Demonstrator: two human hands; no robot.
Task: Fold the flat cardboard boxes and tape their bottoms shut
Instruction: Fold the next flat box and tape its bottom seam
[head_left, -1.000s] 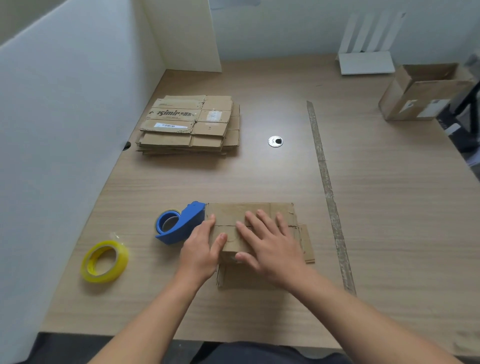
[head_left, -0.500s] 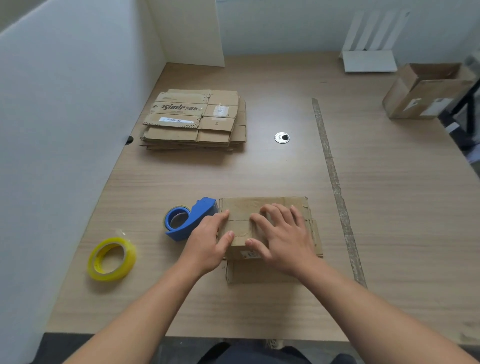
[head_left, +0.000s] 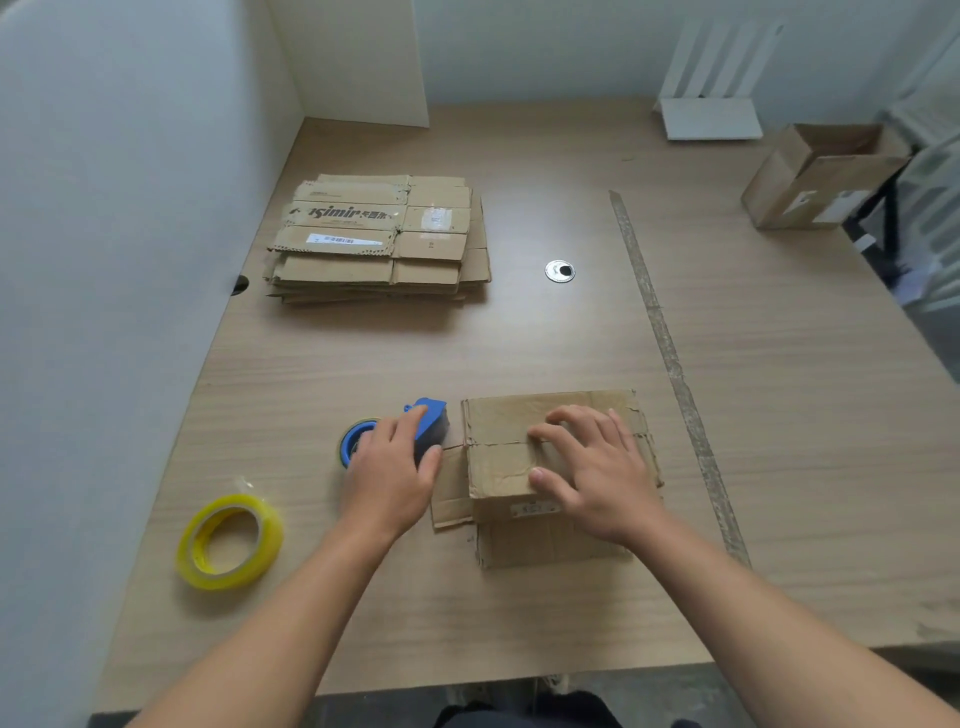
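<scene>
A folded cardboard box (head_left: 506, 421) stands bottom-up near the table's front, its two flaps closed with a seam across the middle. My right hand (head_left: 589, 467) lies flat on those flaps, fingers spread, pressing them down. Just left of the box sits a blue tape dispenser (head_left: 428, 418). My left hand (head_left: 392, 467) rests on top of the dispenser with the fingers curled over it. A stack of flat cardboard boxes (head_left: 376, 239) lies at the back left.
A yellow tape roll (head_left: 228, 540) lies at the front left. An open cardboard box (head_left: 818, 176) stands at the far right, a white rack (head_left: 709, 117) behind it. A tape strip (head_left: 665, 343) runs along the table. White partition walls close the left and back.
My left hand has left the box flaps and moved left onto the blue tape dispenser. My right hand stays pressed on the flaps.
</scene>
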